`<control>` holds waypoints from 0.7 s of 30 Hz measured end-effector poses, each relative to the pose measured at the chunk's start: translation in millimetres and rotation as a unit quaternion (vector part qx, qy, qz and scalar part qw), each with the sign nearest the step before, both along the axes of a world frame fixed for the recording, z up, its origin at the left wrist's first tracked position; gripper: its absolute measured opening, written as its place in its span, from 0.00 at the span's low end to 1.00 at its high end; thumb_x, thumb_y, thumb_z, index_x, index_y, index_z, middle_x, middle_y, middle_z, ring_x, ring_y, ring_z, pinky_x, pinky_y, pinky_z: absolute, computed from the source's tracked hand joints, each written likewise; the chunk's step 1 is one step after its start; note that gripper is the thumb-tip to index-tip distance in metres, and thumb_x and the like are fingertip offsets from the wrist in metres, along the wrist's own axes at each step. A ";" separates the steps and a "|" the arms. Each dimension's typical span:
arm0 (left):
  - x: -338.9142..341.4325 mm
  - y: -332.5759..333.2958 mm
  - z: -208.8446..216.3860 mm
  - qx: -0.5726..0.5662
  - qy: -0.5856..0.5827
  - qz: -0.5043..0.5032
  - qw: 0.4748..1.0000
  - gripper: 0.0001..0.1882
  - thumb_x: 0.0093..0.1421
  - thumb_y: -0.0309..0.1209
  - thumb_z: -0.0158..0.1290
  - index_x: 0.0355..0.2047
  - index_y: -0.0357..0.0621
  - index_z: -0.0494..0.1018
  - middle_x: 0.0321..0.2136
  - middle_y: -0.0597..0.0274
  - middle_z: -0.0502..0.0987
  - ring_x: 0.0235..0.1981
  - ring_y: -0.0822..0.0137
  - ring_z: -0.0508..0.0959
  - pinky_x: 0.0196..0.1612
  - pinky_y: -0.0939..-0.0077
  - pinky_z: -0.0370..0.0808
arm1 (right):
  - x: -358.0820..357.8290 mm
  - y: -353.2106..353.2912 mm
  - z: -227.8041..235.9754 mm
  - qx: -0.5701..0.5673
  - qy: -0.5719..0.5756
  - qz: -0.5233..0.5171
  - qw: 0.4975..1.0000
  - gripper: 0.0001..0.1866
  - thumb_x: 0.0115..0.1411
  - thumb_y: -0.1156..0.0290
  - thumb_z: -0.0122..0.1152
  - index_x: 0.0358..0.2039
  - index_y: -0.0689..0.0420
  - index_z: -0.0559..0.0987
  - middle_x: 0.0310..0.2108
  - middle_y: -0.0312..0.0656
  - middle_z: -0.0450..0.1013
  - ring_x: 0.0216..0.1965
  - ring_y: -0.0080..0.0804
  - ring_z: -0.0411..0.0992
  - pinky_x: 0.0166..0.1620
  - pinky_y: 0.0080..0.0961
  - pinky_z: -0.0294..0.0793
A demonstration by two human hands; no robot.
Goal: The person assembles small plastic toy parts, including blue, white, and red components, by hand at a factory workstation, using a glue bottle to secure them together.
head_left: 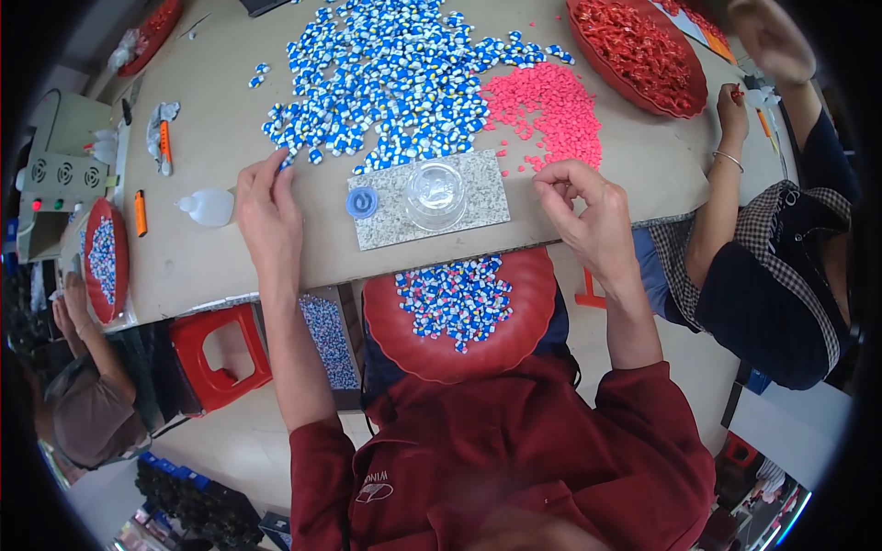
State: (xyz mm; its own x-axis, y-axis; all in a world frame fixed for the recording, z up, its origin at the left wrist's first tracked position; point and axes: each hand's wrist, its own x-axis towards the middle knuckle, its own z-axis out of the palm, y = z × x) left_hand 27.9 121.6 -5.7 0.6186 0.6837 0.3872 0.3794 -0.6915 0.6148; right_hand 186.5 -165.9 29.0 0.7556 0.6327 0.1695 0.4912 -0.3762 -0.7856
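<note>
Left of centre, the left hand (pixel 273 202) is loosely open, fingertips beside small blue-and-white plastic pieces (pixel 390 87) heaped upper centre. Right hand (pixel 588 213), below the small pink pieces (pixel 568 115): thumb and forefinger close, grip impossible to tell!

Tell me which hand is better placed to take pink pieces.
Probably the right hand: it is near the pink pieces, while the left hand is farther left, by the blue-and-white pieces.

Workroom: broad worktable (pixel 207 266) with a tan surface; red plastic stool (pixel 190 347) near its edge, at left; pale floor (pixel 694 358); white tabletop (pixel 795 432) and bright light strip (pixel 796 517), lower right.
</note>
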 end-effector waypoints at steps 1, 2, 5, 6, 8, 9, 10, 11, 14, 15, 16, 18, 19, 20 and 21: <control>-5.0 -3.1 3.5 0.002 -0.002 -0.004 1.000 0.11 0.61 0.24 0.52 0.44 0.38 0.76 0.36 0.55 0.76 0.36 0.63 0.77 0.39 0.72 0.72 | -0.4 0.1 -0.4 0.002 -0.002 -0.004 1.000 0.05 0.55 0.80 0.61 0.33 0.63 0.78 0.26 0.41 0.74 0.27 0.23 0.72 0.29 0.21 0.71; -8.5 -6.9 5.6 -0.080 -0.066 0.008 0.995 0.11 0.63 0.24 0.51 0.44 0.37 0.76 0.36 0.56 0.76 0.37 0.66 0.76 0.39 0.74 0.72 | -0.3 -0.7 -2.1 0.031 0.007 0.002 1.000 0.06 0.54 0.80 0.62 0.34 0.63 0.78 0.26 0.40 0.75 0.27 0.23 0.72 0.30 0.20 0.71; -23.2 -38.5 29.1 -0.228 -0.158 0.012 0.961 0.11 0.65 0.25 0.49 0.44 0.34 0.76 0.38 0.59 0.76 0.36 0.74 0.74 0.38 0.80 0.71 | -6.2 1.1 2.4 0.098 0.034 0.005 0.995 0.07 0.53 0.81 0.63 0.34 0.62 0.79 0.28 0.37 0.75 0.28 0.19 0.70 0.31 0.17 0.69; -31.5 -54.8 41.6 -0.308 -0.176 -0.030 0.935 0.11 0.65 0.25 0.49 0.44 0.33 0.76 0.38 0.58 0.76 0.33 0.74 0.75 0.37 0.81 0.72 | -10.7 3.0 7.5 0.140 0.054 0.013 0.989 0.07 0.52 0.82 0.64 0.33 0.62 0.79 0.29 0.35 0.76 0.28 0.17 0.68 0.32 0.15 0.68; -41.5 -87.1 48.2 -0.445 -0.193 -0.132 0.864 0.11 0.64 0.23 0.50 0.44 0.32 0.76 0.37 0.57 0.77 0.30 0.72 0.77 0.34 0.82 0.74 | -17.5 5.9 11.6 0.145 0.032 0.032 0.988 0.07 0.52 0.83 0.65 0.33 0.62 0.79 0.29 0.36 0.76 0.28 0.18 0.69 0.32 0.15 0.68; -40.2 -103.0 48.5 -0.503 -0.190 -0.193 0.821 0.11 0.63 0.21 0.50 0.44 0.31 0.76 0.35 0.57 0.77 0.28 0.71 0.78 0.33 0.83 0.75 | -20.5 6.2 13.6 0.152 0.011 0.052 0.987 0.08 0.51 0.83 0.66 0.33 0.62 0.80 0.29 0.37 0.77 0.28 0.18 0.70 0.32 0.15 0.68; -34.4 -117.7 49.3 -0.528 -0.170 -0.191 0.810 0.10 0.62 0.20 0.50 0.44 0.31 0.76 0.34 0.56 0.77 0.29 0.71 0.79 0.33 0.83 0.76 | -25.1 7.2 15.6 0.150 0.002 0.061 0.987 0.09 0.49 0.84 0.67 0.32 0.62 0.81 0.29 0.38 0.77 0.29 0.21 0.72 0.31 0.16 0.70; -28.5 -129.0 50.6 -0.554 -0.149 -0.192 0.796 0.10 0.62 0.19 0.51 0.43 0.31 0.76 0.32 0.56 0.78 0.29 0.70 0.80 0.33 0.82 0.77 | -30.7 7.9 16.6 0.150 0.004 0.061 0.987 0.09 0.49 0.84 0.67 0.32 0.62 0.81 0.29 0.38 0.77 0.29 0.21 0.72 0.31 0.16 0.70; -13.0 -142.2 32.2 -0.628 -0.149 -0.202 0.737 0.11 0.62 0.19 0.52 0.44 0.32 0.77 0.33 0.56 0.78 0.31 0.70 0.80 0.35 0.82 0.78 | -44.1 11.0 17.1 0.177 -0.062 0.091 0.978 0.10 0.48 0.84 0.67 0.33 0.62 0.82 0.29 0.40 0.78 0.30 0.27 0.75 0.32 0.22 0.73; -9.9 -143.9 28.0 -0.628 -0.147 -0.201 0.737 0.11 0.62 0.19 0.52 0.44 0.32 0.77 0.33 0.56 0.78 0.31 0.70 0.80 0.35 0.82 0.78 | -46.1 12.5 16.5 0.178 -0.060 0.090 0.978 0.10 0.48 0.84 0.67 0.33 0.62 0.82 0.29 0.40 0.78 0.30 0.27 0.75 0.32 0.22 0.73; -6.7 -145.6 24.8 -0.634 -0.155 -0.210 0.728 0.11 0.62 0.20 0.52 0.45 0.32 0.76 0.35 0.56 0.78 0.32 0.70 0.80 0.35 0.82 0.79 | -47.0 13.8 16.4 0.174 -0.086 0.095 0.977 0.10 0.47 0.85 0.67 0.33 0.62 0.82 0.28 0.40 0.78 0.30 0.29 0.75 0.32 0.22 0.73; -4.8 -146.7 19.8 -0.649 -0.169 -0.233 0.705 0.11 0.62 0.21 0.53 0.45 0.33 0.76 0.40 0.56 0.77 0.34 0.71 0.80 0.36 0.82 0.79 | -50.5 14.9 14.5 0.167 -0.123 0.096 0.974 0.10 0.47 0.84 0.67 0.32 0.61 0.82 0.27 0.41 0.78 0.30 0.33 0.75 0.33 0.25 0.74; -4.2 -146.7 19.9 -0.649 -0.167 -0.233 0.705 0.11 0.62 0.21 0.53 0.45 0.33 0.76 0.40 0.56 0.77 0.34 0.71 0.80 0.36 0.82 0.79 | -50.8 14.1 14.5 0.167 -0.123 0.094 0.974 0.10 0.47 0.84 0.67 0.32 0.61 0.82 0.27 0.41 0.78 0.30 0.33 0.75 0.33 0.25 0.74; -3.5 -146.9 20.4 -0.630 -0.167 -0.241 0.719 0.11 0.62 0.20 0.53 0.45 0.33 0.76 0.39 0.56 0.78 0.34 0.71 0.80 0.37 0.82 0.79 | -50.7 13.1 15.0 0.148 -0.143 0.098 0.974 0.11 0.46 0.84 0.67 0.32 0.61 0.81 0.28 0.40 0.78 0.30 0.34 0.75 0.33 0.25 0.74; -2.9 -146.9 21.0 -0.611 -0.167 -0.248 0.733 0.11 0.61 0.19 0.54 0.44 0.32 0.77 0.38 0.57 0.78 0.34 0.71 0.80 0.37 0.82 0.79 | -50.3 12.0 15.8 0.128 -0.163 0.102 0.973 0.11 0.45 0.84 0.67 0.32 0.61 0.81 0.28 0.40 0.77 0.30 0.34 0.74 0.33 0.26 0.74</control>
State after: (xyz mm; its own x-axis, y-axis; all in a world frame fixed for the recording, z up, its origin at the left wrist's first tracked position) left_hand 25.0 -25.3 15.3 0.9188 0.3688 -0.1411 -0.0443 0.4515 0.8912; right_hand 136.2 -153.9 44.8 0.4977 0.6699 0.5509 0.7744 -0.0573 -0.6300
